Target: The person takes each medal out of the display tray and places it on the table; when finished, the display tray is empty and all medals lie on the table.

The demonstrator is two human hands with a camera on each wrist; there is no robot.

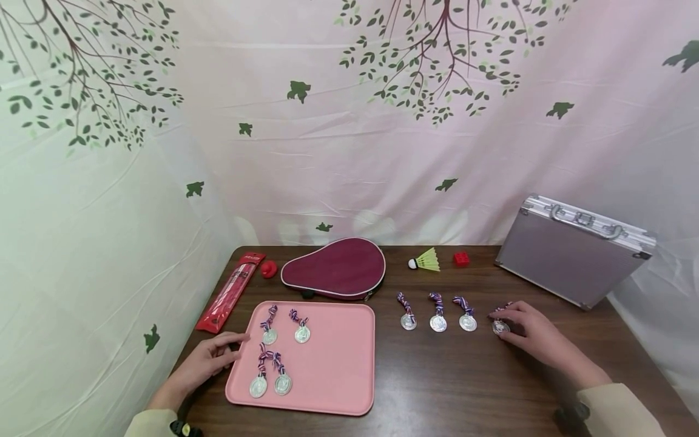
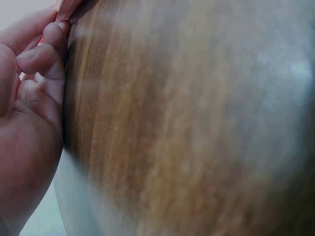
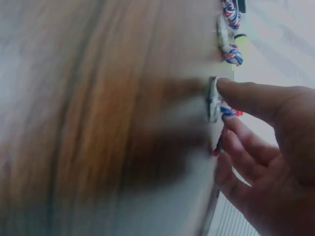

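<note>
My right hand (image 1: 526, 331) is over the rightmost silver medal (image 1: 500, 327), which has a knotted red, white and blue ribbon. In the right wrist view the thumb meets the rim of the medal (image 3: 214, 101) and the fingers are at its ribbon, pinching it close to the table. Left of it, three similar medals (image 1: 438, 323) lie in a row. At the left, my left hand (image 1: 204, 363) holds the left rim of a pink tray (image 1: 333, 364), its fingers bent in the left wrist view. Several silver medals (image 1: 283, 384) lie in the tray's left half.
Behind the tray lie a maroon paddle case (image 1: 335, 267), a red rubber duck (image 1: 268, 269) and a red packet (image 1: 230, 294). A yellow shuttlecock (image 1: 426, 261) and red toy brick (image 1: 461, 259) are farther right. A silver case (image 1: 573, 252) stands at the back right of the wooden table (image 1: 431, 382).
</note>
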